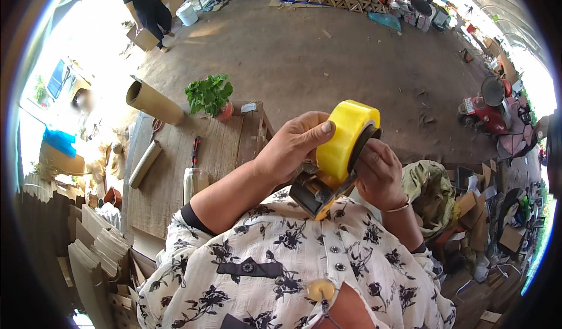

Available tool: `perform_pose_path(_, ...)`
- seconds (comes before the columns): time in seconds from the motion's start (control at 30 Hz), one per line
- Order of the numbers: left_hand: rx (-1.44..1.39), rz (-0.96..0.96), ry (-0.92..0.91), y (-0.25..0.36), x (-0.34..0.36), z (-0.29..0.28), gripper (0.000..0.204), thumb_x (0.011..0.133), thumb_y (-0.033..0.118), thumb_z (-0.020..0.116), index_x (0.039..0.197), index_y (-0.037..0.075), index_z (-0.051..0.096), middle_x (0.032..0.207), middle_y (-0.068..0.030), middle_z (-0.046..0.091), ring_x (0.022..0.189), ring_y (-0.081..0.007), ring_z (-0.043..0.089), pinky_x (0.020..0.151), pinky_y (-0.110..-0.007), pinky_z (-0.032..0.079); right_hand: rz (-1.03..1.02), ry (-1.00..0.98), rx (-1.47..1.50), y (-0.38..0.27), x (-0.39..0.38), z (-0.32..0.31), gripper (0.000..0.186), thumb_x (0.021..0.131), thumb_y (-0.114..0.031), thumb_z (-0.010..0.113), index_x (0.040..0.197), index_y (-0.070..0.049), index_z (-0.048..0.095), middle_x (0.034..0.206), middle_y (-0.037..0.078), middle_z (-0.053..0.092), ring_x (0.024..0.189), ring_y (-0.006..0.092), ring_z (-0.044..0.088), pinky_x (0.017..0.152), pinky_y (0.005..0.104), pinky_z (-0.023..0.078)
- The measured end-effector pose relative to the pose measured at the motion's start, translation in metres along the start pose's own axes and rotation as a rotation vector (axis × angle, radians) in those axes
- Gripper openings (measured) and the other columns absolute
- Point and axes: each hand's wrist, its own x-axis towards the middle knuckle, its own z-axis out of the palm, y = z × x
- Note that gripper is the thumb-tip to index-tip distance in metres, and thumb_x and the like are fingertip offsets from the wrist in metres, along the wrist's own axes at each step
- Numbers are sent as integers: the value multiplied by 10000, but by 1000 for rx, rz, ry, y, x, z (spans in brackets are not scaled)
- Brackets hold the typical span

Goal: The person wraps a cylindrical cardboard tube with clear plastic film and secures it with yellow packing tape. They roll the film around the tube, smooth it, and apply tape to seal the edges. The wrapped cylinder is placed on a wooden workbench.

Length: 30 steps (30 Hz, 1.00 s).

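I hold a tape dispenser (311, 195) with a large yellow roll of tape (342, 136) on it, raised in front of my chest. My left hand (293, 144) grips the roll from the left, thumb over its side and other fingers partly hidden behind it. My right hand (377, 174) is closed around the right side of the roll and dispenser, its fingers curled at the dark hub. The dispenser's black and yellow body hangs below the roll, tilted.
A wooden table (225, 150) at left bears a plant (208, 92), cardboard tube (153, 102), small roll, scissors and cutter. Cardboard sheets (93, 259) stand lower left. Another person (146, 13) carries cardboard, upper left. A red scooter (492, 118) and clutter (468, 212) line the right.
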Motion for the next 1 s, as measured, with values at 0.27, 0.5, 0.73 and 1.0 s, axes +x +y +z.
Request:
perform_pose_path(0.27, 1202, 1078, -30, 30, -20, -2, 413, 820, 356, 846, 1016, 93, 594, 927, -61, 602, 1112, -331, 659, 1105, -561, 436, -138, 64, -10, 6, -7, -7, 211, 669, -84, 790, 874, -82, 739, 1003, 29, 692, 1062, 246, 660, 925, 479, 609)
perform_pose_path(0.5, 1541, 1066, -177, 51, -39, 13, 359, 738, 350, 817, 852, 142, 548, 832, -41, 505, 1149, -294, 634, 1249, -602, 224, -202, 53, 35, -1, 14, -21, 217, 708, -50, 800, 916, -90, 755, 1027, 24, 662, 1077, 227, 656, 928, 451, 624)
perform_pose_path(0.73, 1472, 1098, -16, 38, -50, 20, 362, 695, 226, 854, 861, 103, 557, 865, -54, 502, 1055, -325, 630, 871, -437, 569, -210, 28, 32, -3, 22, -28, 241, 702, -43, 823, 931, -77, 756, 1014, 28, 650, 1075, 232, 659, 911, 453, 627)
perform_pose_path(1.0, 1480, 1098, 23, 26, -59, 22, 305, 739, 188, 835, 859, 95, 570, 893, -60, 505, 1058, -339, 663, 837, -405, 582, -179, -3, 51, -5, 17, -30, 223, 715, -39, 800, 931, -44, 748, 1013, 59, 653, 1091, 260, 645, 919, 478, 622)
